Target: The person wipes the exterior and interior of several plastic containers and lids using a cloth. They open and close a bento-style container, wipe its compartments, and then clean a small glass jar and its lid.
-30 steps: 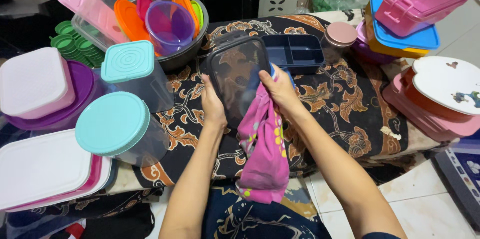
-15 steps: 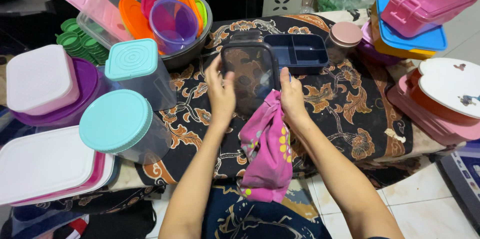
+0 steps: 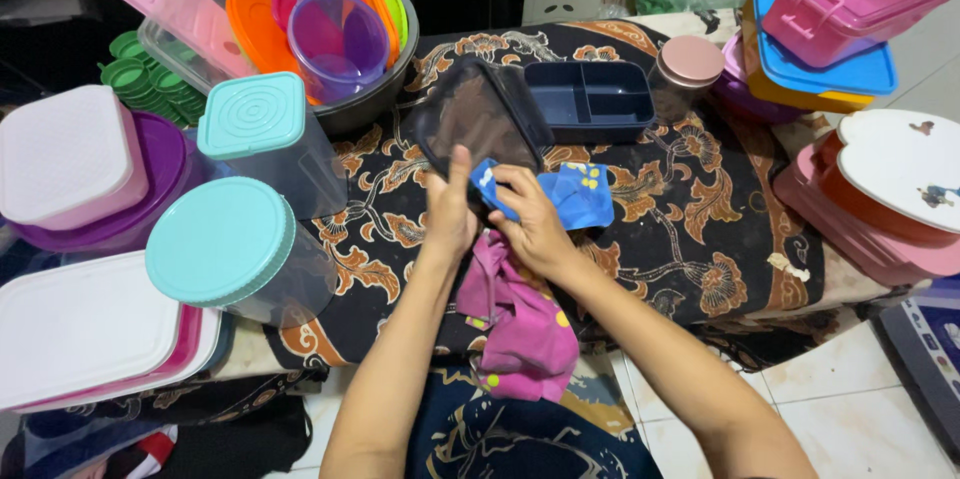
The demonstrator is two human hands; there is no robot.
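A person's left hand point(image 3: 450, 207) steadies the near edge of a dark transparent lid point(image 3: 478, 119), tilted up over the middle of the batik-covered desk point(image 3: 690, 209), while the right hand point(image 3: 535, 224) closes its grip on a pink and blue cloth point(image 3: 520, 309) and presses the blue part against the lid's near edge. The left grip looks loose, fingers laid along the lid rather than clamped round it; how firmly it holds cannot be told. Just beyond the lid lies a navy divided tray point(image 3: 590, 99); to the far left a metal bowl point(image 3: 370, 109) holds coloured lids and a purple tub point(image 3: 338, 44), and two teal-capped clear jars point(image 3: 240, 249) stand at near left. With the lid propped at an angle on so light a hold, a harder push from the cloth could slip it flat onto the tray, and the hanging pink end could drag across crowded containers.
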